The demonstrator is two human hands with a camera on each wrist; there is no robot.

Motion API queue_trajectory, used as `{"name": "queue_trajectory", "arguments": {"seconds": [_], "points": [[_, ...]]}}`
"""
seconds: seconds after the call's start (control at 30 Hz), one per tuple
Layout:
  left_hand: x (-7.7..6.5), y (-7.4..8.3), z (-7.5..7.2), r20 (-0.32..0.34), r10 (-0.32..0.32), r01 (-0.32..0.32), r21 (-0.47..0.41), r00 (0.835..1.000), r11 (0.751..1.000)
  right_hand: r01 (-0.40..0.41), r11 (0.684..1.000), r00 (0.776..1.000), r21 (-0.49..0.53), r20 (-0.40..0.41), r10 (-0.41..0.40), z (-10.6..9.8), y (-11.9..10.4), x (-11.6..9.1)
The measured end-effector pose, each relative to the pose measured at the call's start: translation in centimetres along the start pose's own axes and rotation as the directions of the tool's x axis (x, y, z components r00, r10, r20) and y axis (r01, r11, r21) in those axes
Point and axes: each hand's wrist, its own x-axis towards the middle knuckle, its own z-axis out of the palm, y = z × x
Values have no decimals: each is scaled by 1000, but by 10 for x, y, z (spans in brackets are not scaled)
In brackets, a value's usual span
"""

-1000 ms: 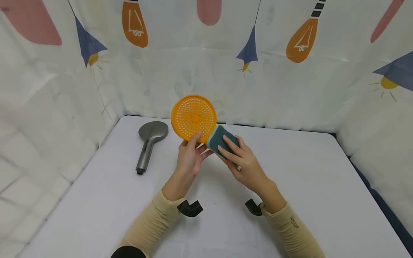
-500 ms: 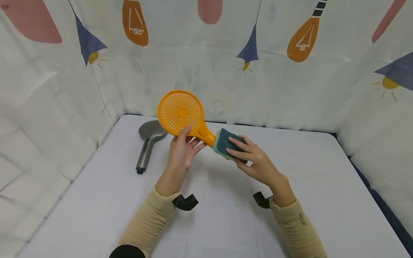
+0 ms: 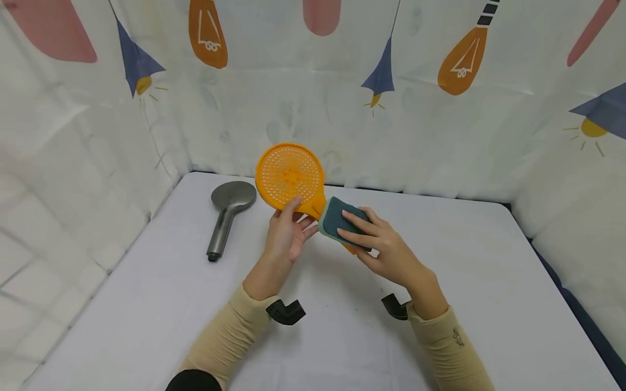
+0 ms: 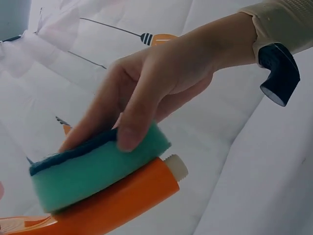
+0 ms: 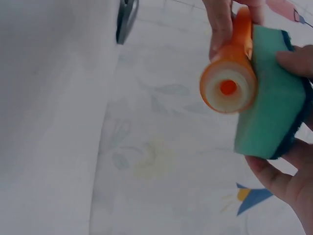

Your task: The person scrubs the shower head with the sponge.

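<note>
An orange shower head (image 3: 289, 175) with a round, perforated face is held up over the table in the head view. My left hand (image 3: 282, 236) grips it where the face meets the neck, thumb on the near rim. In my right hand (image 3: 391, 252) is a sponge (image 3: 342, 221), dark scouring side outward. Its soft green side lies along the orange handle (image 4: 127, 203) in the left wrist view, short of the pale threaded end (image 4: 176, 167). From the right wrist view the handle points at the camera, with the sponge (image 5: 271, 93) flush against its side.
A grey metal shower head (image 3: 227, 212) lies on the white table (image 3: 440, 304), left of my hands. Patterned fabric walls (image 3: 313, 108) rise behind the table and at both sides. Each tan sleeve cuff carries a black bracket (image 3: 286, 313).
The orange shower head has swung left, then back right, in my left hand. The sponge has slid from the neck down the handle, then part of the way back up.
</note>
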Motion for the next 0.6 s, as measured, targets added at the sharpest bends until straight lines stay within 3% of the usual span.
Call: {"name": "queue_trajectory", "arguments": {"seconds": [0.2, 0.4, 0.6], "points": [[1, 9, -3, -6, 46, -46, -41, 999, 998, -58, 993, 996, 106, 78, 49, -20, 5, -7], [0, 3, -3, 6, 54, -54, -22, 999, 998, -99, 987, 995, 130, 22, 97, -8, 4, -4], [-2, -9, 2, 36, 22, -23, 24, 999, 999, -103, 992, 993, 69, -51, 107, 8, -3, 2]]}}
